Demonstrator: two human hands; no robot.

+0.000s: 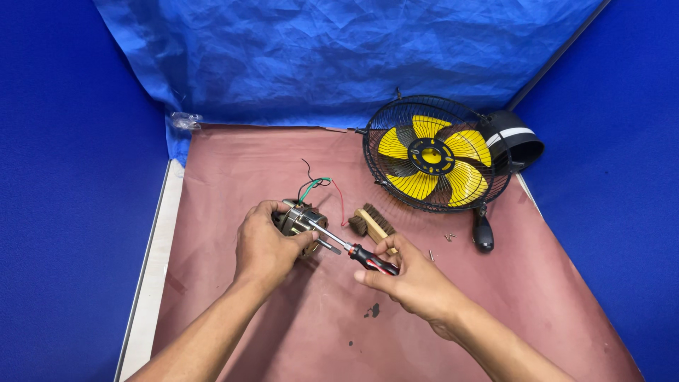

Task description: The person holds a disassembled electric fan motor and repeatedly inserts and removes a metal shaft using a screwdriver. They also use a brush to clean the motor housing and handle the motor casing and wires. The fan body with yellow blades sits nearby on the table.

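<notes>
My left hand (265,247) grips a small metal fan motor (298,219) with a short shaft, held just above the table. Black, green and red wires (318,185) trail from the motor's top. My right hand (414,279) holds a screwdriver (353,249) by its red and black handle. Its metal tip rests against the motor's housing.
A black wire-cage fan with yellow blades (433,155) lies at the back right, its black base (516,138) behind it. A wooden brush (373,224) lies near the motor. Small screws (448,237) sit beside the fan. The reddish-brown table cover (233,163) is ringed by blue walls.
</notes>
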